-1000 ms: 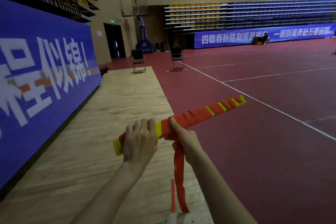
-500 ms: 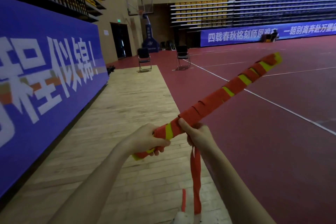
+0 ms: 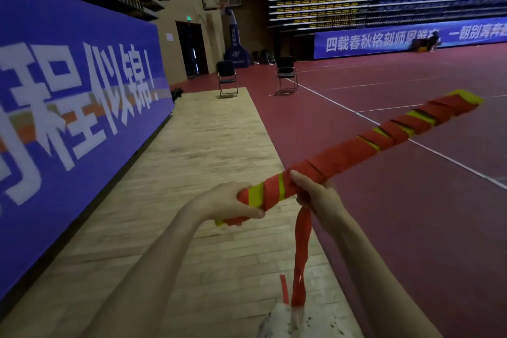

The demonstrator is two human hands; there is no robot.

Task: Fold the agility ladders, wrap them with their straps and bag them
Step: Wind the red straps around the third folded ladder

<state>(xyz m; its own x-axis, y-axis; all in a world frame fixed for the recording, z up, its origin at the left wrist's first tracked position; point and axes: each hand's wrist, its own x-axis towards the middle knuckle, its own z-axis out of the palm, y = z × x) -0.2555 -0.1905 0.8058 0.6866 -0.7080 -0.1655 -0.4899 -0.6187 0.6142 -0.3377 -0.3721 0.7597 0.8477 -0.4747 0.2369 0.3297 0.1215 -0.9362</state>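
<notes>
head | left hand [image 3: 227,204] fingers wrap ladder bundle [image 3: 356,145] end | right hand [image 3: 315,191] grips middle, strap [image 3: 301,250] dangling

To the left, a tall blue banner wall [image 3: 76,107] runs the whole length of the wooden floor strip [image 3: 208,145], closing that side off. The strip itself lies bare up to two folding chairs [image 3: 227,78] standing well ahead, one at its far end and the other [image 3: 286,74] on the red court [image 3: 411,214] just beside it. To the right the court stretches wide and unobstructed to the distant stands. The folded ladder bundle [image 3: 365,143] juts up and rightward across the middle air, barring a straight reach forward there. A loose strap [image 3: 301,255] dangles below the right hand [image 3: 315,195], ending near something pale at the bottom edge, perhaps a shoe.
</notes>
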